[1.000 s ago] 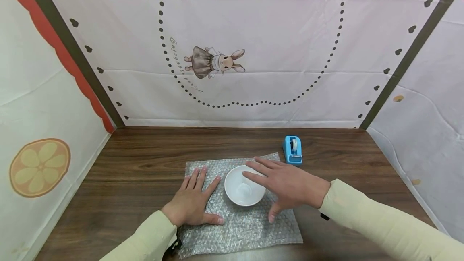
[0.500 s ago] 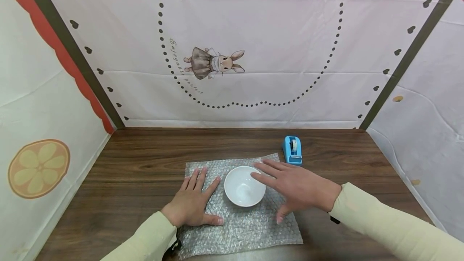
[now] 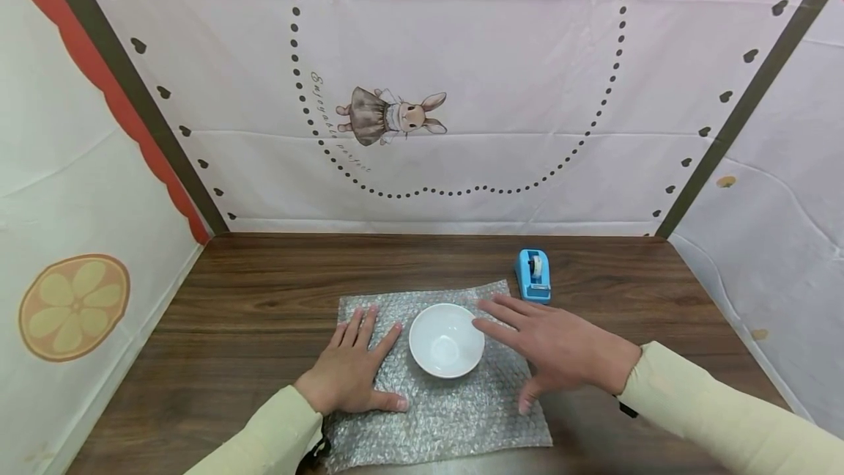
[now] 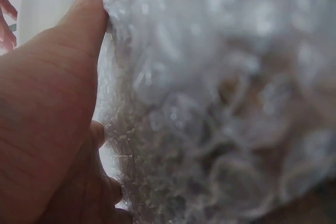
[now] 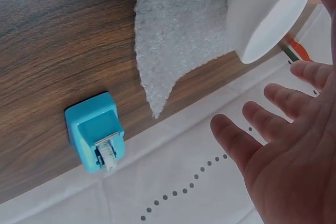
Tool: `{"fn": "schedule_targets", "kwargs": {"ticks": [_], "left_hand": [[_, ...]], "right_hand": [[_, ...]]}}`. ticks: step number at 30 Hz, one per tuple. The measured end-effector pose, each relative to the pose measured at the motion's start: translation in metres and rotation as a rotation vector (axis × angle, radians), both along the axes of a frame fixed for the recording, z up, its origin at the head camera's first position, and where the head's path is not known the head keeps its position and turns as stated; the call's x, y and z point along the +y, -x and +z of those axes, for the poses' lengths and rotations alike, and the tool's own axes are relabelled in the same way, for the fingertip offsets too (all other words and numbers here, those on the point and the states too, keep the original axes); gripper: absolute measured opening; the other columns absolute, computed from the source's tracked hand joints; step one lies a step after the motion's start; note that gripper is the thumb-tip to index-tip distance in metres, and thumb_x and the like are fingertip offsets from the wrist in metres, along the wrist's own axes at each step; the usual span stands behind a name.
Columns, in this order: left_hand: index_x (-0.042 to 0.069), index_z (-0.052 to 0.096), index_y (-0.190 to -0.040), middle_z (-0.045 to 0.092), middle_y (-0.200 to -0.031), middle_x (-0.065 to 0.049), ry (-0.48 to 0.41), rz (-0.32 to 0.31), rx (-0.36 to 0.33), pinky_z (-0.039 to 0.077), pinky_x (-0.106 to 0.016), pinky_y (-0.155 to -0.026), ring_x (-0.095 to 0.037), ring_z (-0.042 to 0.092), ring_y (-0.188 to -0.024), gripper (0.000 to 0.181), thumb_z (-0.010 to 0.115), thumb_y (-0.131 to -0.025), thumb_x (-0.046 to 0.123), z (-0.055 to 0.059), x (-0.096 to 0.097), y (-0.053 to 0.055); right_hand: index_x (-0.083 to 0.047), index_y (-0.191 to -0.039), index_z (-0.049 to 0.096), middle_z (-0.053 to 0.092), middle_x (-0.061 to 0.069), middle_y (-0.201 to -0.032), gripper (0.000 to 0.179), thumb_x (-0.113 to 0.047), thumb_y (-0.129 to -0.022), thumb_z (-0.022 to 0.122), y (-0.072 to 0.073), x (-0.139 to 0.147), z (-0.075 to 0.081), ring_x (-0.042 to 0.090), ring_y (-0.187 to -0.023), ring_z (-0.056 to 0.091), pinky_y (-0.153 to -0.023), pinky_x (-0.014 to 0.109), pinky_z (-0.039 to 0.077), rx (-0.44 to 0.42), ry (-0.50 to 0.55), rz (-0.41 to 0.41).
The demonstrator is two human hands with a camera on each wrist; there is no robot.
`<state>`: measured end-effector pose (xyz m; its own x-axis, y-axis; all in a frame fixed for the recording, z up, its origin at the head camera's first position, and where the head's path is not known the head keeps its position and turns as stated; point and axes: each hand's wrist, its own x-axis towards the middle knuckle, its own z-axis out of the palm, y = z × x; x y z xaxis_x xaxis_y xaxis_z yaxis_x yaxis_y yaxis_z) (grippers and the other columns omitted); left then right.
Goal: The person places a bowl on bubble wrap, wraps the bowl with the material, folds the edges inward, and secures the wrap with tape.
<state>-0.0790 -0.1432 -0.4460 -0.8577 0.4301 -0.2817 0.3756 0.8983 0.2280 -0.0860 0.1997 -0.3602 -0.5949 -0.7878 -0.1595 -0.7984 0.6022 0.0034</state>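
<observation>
A white bowl (image 3: 446, 341) stands upright on a sheet of bubble wrap (image 3: 455, 424) spread over the wooden table. My left hand (image 3: 352, 374) rests flat on the sheet's left side, fingers spread and thumb toward the bowl. In the left wrist view its thumb (image 4: 79, 19) lies by the blurred bubble wrap. To the right of the bowl, my right hand (image 3: 554, 347) hovers over the sheet's right edge, fingers straight and spread, holding nothing. The right wrist view shows the bowl (image 5: 268, 14) apart from those fingers.
A blue tape dispenser (image 3: 532, 275) with a roll of tape stands behind the right hand, just off the sheet's far right corner. A white printed cloth (image 3: 501, 94) hangs behind the wooden table (image 3: 264, 270), with more cloth at both sides.
My right hand has drawn back to the right, away from over the bowl, and its fingers have cleared the rim. The left hand, bowl and bubble wrap stay where they were.
</observation>
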Motion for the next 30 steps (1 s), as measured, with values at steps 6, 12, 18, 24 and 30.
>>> {"fn": "schedule_targets", "kwargs": {"ticks": [6,12,18,24,30], "left_hand": [[0.022,0.025,-0.167,0.005,-0.173,-0.029,0.003,0.000,-0.006,0.019,-0.068,-0.126,-0.052,0.008,-0.161,0.118,0.070,-0.077,0.082,0.000,0.000,0.000],[0.021,0.025,-0.167,0.005,-0.173,-0.030,-0.005,0.003,-0.017,0.018,-0.068,-0.126,-0.052,0.007,-0.161,0.118,0.070,-0.077,0.082,0.001,0.001,-0.001],[0.022,0.024,-0.167,0.005,-0.173,-0.030,0.005,0.008,-0.008,0.018,-0.067,-0.127,-0.052,0.007,-0.161,0.119,0.070,-0.076,0.083,0.002,0.001,-0.002],[0.021,0.024,-0.167,0.005,-0.173,-0.030,0.001,0.008,-0.007,0.018,-0.068,-0.126,-0.052,0.008,-0.161,0.118,0.070,-0.077,0.082,0.002,0.001,-0.001],[0.020,0.026,-0.167,0.006,-0.173,-0.031,-0.008,0.007,-0.008,0.018,-0.068,-0.126,-0.052,0.007,-0.161,0.118,0.071,-0.077,0.081,0.001,0.001,-0.001]], "right_hand": [[-0.018,-0.165,0.031,0.028,0.010,-0.173,0.120,-0.071,-0.070,0.082,-0.003,0.006,0.000,0.035,-0.157,0.035,-0.108,0.050,0.054,-0.033,-0.011,-0.016],[-0.019,-0.165,0.030,0.028,0.009,-0.173,0.120,-0.072,-0.070,0.081,-0.006,0.011,-0.001,0.035,-0.157,0.035,-0.109,0.053,0.053,-0.061,-0.025,-0.038],[-0.022,-0.164,0.034,0.033,0.008,-0.171,0.116,-0.074,-0.070,0.079,-0.009,0.013,-0.005,0.034,-0.155,0.038,-0.105,0.050,0.055,-0.068,-0.052,-0.038],[-0.021,-0.162,0.038,0.038,0.008,-0.168,0.113,-0.075,-0.070,0.077,-0.012,0.013,-0.012,0.033,-0.153,0.042,-0.108,0.049,0.054,-0.096,-0.066,-0.013],[-0.024,-0.160,0.042,0.040,0.005,-0.167,0.108,-0.074,-0.071,0.077,-0.015,0.014,-0.019,0.031,-0.152,0.044,-0.108,0.050,0.053,-0.173,-0.087,-0.020]]}}
